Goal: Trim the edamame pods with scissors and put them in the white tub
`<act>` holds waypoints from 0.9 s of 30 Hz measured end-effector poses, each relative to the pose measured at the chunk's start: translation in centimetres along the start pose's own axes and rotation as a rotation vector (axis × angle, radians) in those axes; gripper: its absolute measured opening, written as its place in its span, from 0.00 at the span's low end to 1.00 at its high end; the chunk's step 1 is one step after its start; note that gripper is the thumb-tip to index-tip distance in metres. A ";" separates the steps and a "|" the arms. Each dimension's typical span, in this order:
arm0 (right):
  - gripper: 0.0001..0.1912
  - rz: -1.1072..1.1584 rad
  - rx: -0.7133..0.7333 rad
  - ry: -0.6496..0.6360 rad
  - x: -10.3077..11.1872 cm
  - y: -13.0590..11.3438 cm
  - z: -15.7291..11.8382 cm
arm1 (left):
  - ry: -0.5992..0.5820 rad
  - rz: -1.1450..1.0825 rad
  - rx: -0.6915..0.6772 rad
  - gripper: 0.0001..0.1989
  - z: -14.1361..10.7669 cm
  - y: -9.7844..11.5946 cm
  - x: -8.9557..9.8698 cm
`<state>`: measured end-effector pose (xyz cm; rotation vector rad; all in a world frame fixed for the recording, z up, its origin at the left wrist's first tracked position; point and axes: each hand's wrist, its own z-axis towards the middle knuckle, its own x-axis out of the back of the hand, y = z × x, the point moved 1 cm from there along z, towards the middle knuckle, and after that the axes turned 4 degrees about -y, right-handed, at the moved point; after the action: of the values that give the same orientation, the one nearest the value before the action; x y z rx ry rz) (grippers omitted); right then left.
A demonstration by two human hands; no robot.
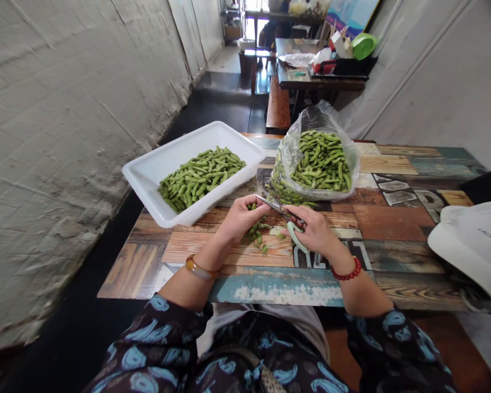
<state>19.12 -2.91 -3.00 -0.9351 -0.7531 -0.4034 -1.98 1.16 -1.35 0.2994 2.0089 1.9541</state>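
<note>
Scissors (295, 236) with pale green handles are in my right hand (313, 229), their blades pointing left toward my other hand. My left hand (242, 217) is closed in a pinch around a green soybean pod (251, 207), partly hidden by the fingers, at the blade tips. Under and between the hands lie loose pods and trimmed bits (257, 236) on the table. A white plastic tub (147, 188) holding a heap of pods (200, 177) stands at the left. Beyond my right hand, an open clear plastic bag (284, 150) is full of more pods (323, 164).
The patchwork wood-pattern table (393, 224) carries a white cap (470, 234) at its right edge. A rough white wall (77, 98) runs along the left. Farther back are a wooden bench (278, 106) and another table (288, 79) with a green bowl (364, 46) and clutter.
</note>
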 end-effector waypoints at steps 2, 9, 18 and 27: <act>0.25 -0.026 0.011 0.011 -0.2 0.2 -0.1 | -0.024 -0.024 0.027 0.17 0.0 -0.1 0.0; 0.22 -0.026 -0.047 0.098 -0.3 0.7 -0.2 | -0.044 -0.252 0.100 0.17 0.0 0.4 -0.1; 0.28 -0.015 -0.022 0.009 0.3 -0.2 0.0 | -0.019 -0.393 0.076 0.16 0.1 1.0 0.1; 0.26 0.011 -0.021 0.024 0.3 -0.3 0.0 | -0.043 -0.301 0.074 0.14 0.0 0.9 -0.3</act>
<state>19.14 -3.06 -2.55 -0.9524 -0.7227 -0.4130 -1.76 1.09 -0.40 0.0508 1.9706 1.6789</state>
